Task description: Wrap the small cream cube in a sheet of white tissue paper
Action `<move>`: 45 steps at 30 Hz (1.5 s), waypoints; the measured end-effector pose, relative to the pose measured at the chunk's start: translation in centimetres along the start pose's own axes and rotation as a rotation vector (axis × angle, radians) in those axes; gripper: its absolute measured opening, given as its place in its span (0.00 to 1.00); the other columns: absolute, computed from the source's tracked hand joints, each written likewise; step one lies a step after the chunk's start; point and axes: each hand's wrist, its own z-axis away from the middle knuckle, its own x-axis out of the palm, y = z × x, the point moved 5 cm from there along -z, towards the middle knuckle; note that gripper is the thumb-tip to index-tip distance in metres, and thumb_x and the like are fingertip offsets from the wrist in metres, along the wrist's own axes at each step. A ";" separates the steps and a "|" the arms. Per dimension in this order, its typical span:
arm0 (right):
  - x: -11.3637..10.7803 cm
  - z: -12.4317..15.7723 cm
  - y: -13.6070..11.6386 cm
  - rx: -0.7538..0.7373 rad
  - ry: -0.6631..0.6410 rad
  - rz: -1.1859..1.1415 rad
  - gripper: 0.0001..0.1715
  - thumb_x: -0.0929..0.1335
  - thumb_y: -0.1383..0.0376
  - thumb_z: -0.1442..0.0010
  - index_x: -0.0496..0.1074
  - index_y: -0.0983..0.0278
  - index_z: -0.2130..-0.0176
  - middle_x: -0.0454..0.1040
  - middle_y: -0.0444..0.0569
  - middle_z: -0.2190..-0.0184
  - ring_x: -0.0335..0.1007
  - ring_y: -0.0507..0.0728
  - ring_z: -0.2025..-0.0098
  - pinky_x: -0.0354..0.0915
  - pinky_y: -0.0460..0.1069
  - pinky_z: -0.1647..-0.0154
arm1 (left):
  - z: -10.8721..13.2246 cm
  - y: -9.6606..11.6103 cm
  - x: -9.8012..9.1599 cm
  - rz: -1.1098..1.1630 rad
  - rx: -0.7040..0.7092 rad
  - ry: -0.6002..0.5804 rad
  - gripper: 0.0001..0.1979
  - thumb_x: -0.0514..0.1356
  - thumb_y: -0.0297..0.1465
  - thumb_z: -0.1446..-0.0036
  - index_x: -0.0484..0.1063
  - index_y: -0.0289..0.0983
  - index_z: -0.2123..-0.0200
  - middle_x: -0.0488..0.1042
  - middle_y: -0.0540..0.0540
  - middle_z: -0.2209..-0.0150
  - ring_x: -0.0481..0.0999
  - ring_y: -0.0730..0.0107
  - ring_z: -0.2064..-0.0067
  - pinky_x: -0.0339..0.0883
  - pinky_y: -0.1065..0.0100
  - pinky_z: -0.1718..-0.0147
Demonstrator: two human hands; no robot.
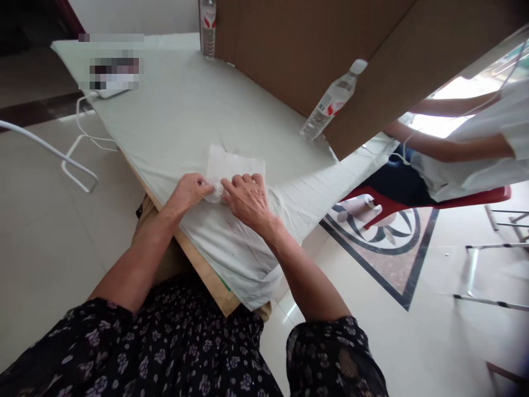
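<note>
A small white cloth point(233, 165) lies flat on the table's white cover point(173, 116), near the front edge. Its near edge is bunched into a roll. My left hand point(190, 190) pinches the left end of that roll, fingers closed on it. My right hand point(247, 197) rests on the right end, fingers curled over the fabric and pressing it down. Both hands meet at the middle of the rolled edge.
A cardboard divider point(314, 60) stands across the table's far side, with one plastic water bottle point(333, 100) leaning on it and another bottle point(208, 26) upright at the back. A white charger and cable point(93, 118) hang off the left edge. Another person point(463, 146) sits on a red chair at right.
</note>
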 end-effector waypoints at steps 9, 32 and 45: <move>-0.1 -0.1 0.4 0.024 -0.024 -0.091 0.14 0.64 0.62 0.26 0.77 0.66 0.51 0.81 0.58 0.53 0.70 0.64 0.49 0.52 0.58 0.46 | 0.4 1.8 1.6 0.451 -0.015 -0.015 0.06 0.61 0.29 0.52 0.66 0.38 0.75 0.65 0.54 0.77 0.66 0.74 0.75 0.64 0.71 0.76; 3.9 8.3 9.1 0.727 0.131 -0.793 0.41 0.70 0.43 0.39 0.69 0.66 0.38 0.81 0.58 0.53 0.78 0.62 0.61 0.71 0.58 0.53 | 2.7 3.9 3.1 -0.319 0.687 0.085 0.14 0.55 0.28 0.34 0.82 0.37 0.58 0.73 0.38 0.57 0.73 0.56 0.53 0.70 0.60 0.52; 7.1 3.6 7.7 0.732 0.251 -0.789 0.47 0.72 0.57 0.44 0.59 0.68 0.31 0.81 0.52 0.63 0.78 0.64 0.59 0.71 0.57 0.56 | 2.6 3.9 3.3 -0.306 0.683 0.071 0.13 0.57 0.27 0.35 0.83 0.39 0.56 0.72 0.39 0.56 0.71 0.57 0.52 0.71 0.60 0.52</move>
